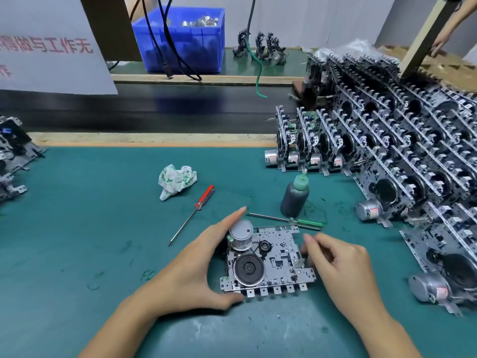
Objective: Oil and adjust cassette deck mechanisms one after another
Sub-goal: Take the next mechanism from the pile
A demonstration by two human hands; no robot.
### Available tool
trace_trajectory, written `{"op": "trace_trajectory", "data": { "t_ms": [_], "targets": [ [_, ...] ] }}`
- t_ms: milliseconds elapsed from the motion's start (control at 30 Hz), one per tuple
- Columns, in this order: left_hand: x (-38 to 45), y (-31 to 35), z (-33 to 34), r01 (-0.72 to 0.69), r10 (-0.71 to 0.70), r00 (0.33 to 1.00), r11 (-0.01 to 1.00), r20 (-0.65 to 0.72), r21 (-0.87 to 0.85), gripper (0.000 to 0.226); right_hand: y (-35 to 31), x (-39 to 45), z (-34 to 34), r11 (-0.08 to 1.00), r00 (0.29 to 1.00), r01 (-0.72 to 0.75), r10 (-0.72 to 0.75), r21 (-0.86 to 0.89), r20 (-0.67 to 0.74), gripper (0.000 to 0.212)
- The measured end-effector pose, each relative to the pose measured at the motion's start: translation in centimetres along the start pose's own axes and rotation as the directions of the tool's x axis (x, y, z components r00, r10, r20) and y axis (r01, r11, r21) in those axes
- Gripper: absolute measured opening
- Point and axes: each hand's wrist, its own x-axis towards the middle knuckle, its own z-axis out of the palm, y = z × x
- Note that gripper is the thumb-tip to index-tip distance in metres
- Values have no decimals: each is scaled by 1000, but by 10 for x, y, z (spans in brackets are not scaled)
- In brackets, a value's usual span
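A metal cassette deck mechanism [280,259] lies flat on the green mat, with its silver motor at the upper left and a black flywheel below it. My left hand [196,270] cups the mechanism's left side, thumb at the lower left corner and fingers straight beside the motor. At the mechanism's right edge my right hand [335,264] has its fingers curled and the fingertips touching the frame. A dark oil bottle [294,197] with a green nozzle stands just behind. A green-handled screwdriver [291,219] and a red-handled screwdriver [196,209] lie on the mat.
Rows of stacked mechanisms [387,156] fill the right side. A crumpled cloth [176,180] lies at the middle of the mat. More mechanisms [13,156] sit at the left edge. A blue bin [180,40] and cables stand beyond the dark conveyor belt [154,109].
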Motion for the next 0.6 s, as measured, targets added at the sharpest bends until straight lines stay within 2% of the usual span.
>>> {"op": "trace_trajectory", "data": {
  "t_ms": [167, 300, 500, 600],
  "targets": [
    [-1, 7, 4, 16, -17, 999, 1000, 33, 20, 123, 1, 1, 0, 1000, 1000, -10, 10, -5, 29, 55],
    [6, 16, 10, -40, 44, 999, 986, -21, 161, 114, 0, 1, -1, 1000, 999, -17, 18, -20, 38, 49],
    [0, 9, 2, 8, -4, 999, 994, -38, 104, 124, -1, 1, -1, 999, 998, -42, 41, 28, 39, 51],
    [0, 8, 3, 9, -5, 999, 996, -41, 90, 123, -4, 0, -2, 993, 999, -40, 42, 109, -11, 42]
  ]
}}
